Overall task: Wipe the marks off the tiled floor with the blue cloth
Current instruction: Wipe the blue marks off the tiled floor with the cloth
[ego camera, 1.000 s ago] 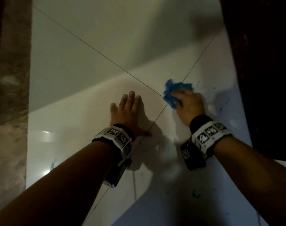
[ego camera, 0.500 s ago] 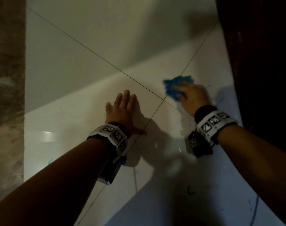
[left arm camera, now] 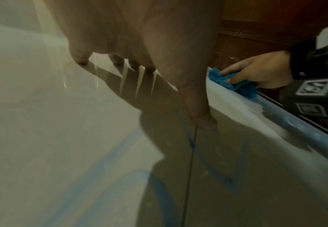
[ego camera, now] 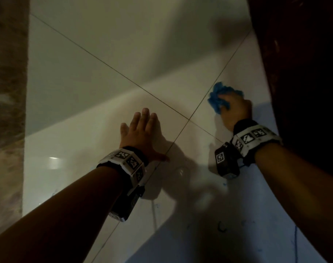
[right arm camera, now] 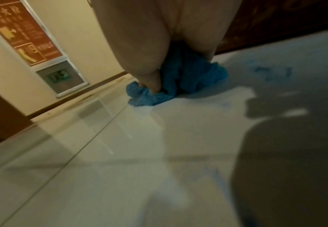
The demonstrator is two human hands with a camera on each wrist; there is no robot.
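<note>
Floor [ego camera: 97,103] tiles show blue marks [left arm camera: 105,161] near the wrists, unwiped. Left hand [ego camera: 141,133] lies flat, fingers straight, bracing beside the grout cross as before. Right hand [ego camera: 235,109] grips the bunched cloth [ego camera: 216,98], which has slid from the cross toward the dark wooden panel [ego camera: 304,73]; that patch looks nearly clean. Red wall sign [right arm camera: 23,32] carries characters too blurred to read.

Left hand [ego camera: 141,132] flat on floor [ego camera: 86,114], left of tile joint crossing; right hand [ego camera: 235,109] on cloth [ego camera: 216,100], right of it, beside wooden panel [ego camera: 304,73].
</note>
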